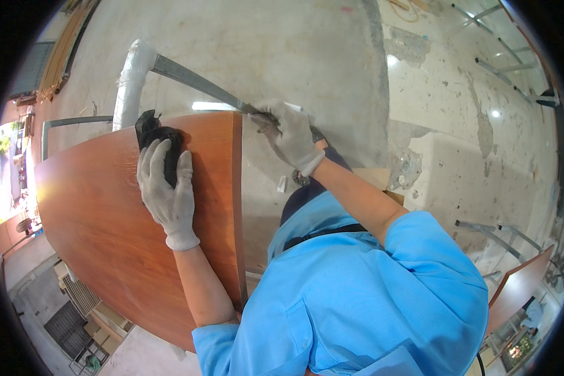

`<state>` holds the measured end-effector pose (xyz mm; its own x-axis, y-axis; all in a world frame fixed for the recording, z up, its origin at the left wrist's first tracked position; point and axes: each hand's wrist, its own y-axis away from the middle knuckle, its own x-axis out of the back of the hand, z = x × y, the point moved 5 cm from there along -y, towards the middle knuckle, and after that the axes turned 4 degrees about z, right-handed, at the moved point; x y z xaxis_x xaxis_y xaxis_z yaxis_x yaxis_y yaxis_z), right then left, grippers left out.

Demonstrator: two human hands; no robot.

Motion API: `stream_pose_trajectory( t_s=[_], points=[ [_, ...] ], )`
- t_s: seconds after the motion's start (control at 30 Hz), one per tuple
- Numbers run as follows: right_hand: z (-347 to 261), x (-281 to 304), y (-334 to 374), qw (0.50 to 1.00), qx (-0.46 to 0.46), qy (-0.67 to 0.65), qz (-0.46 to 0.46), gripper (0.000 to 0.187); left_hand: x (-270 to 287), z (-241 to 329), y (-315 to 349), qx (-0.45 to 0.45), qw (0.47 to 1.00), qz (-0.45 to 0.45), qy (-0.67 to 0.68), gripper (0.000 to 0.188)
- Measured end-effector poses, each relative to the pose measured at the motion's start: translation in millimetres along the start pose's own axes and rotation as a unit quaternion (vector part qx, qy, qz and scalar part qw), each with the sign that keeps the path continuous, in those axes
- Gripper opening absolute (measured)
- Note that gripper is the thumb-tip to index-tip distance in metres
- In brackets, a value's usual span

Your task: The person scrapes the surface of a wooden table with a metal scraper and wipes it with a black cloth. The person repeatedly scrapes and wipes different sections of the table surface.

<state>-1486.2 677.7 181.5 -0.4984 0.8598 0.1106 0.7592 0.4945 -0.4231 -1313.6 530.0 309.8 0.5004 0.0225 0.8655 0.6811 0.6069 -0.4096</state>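
My left hand (167, 182), in a pale grey knit glove, presses a bunched black cloth (172, 147) onto the glossy reddish-brown wooden panel (119, 232). The fingers lie over the cloth near the panel's far edge, close to its right corner. Beyond the panel's right edge, my right hand (288, 135), gloved alike, has its fingers curled around the end of a grey metal bar (197, 83). The bar slants from a white-wrapped piece (131, 78) of a stand. Part of the bar is hidden inside the fingers.
Metal frame legs (75, 120) show left of the wrapped piece. On the right stand more metal trestles (492, 235) and another brown panel (520, 285). The concrete floor (307, 44) is worn and patched. Cartons and a grille (81, 294) lie at lower left.
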Motion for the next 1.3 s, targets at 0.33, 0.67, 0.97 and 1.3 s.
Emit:
stream_pose_trajectory(
  t_s=[0.33, 0.67, 0.97, 1.3],
  points=[
    [-44, -10, 21, 0.977, 0.134, 0.097, -0.131, 0.010, 0, 2, 0, -0.004, 1.000, 0.001, 0.007, 0.041],
    [-59, -11, 29, 0.977, 0.203, 0.025, -0.061, 0.008, 0, 0, -1, 0.003, 1.000, 0.000, 0.004, 0.039],
    [-15, -24, 30, 0.993, -0.025, 0.034, -0.113, 0.009, 0, -1, 1, -0.005, 1.000, 0.000, 0.002, 0.040],
    [-17, -16, 29, 0.995, -0.078, -0.002, -0.059, 0.008, 0, -5, 3, 0.003, 1.000, -0.001, 0.024, 0.041]
  ],
)
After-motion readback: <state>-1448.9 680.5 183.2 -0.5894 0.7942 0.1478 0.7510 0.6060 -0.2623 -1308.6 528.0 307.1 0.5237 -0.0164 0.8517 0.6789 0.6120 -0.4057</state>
